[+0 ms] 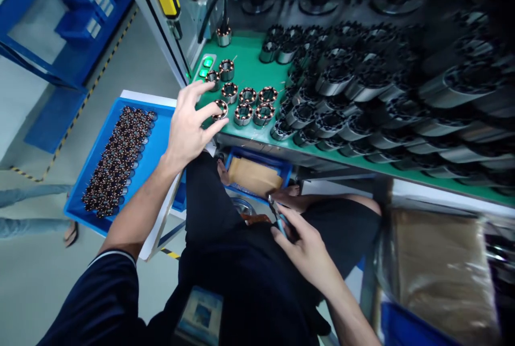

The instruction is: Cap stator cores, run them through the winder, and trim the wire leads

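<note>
Left hand (188,129) half open, fingers spread and curved over a small steel stator ring with copper windings (220,110), which sits on a green bench mat (245,61); whether they grip it cannot be told. Right hand (308,252) closed firmly around blue-handled side cutters (280,222), low over a black-clothed lap (241,260). Matching wound rings (247,96) stand close by, larger dark stators (333,80) crowd the mat beyond, and a bright blue plastic tray (159,137) holds packed rows of small wound parts (116,161). Fingertips on the steel rim, clear of the copper, look the safest hold, with the cutter tips kept away from the windings.
</note>
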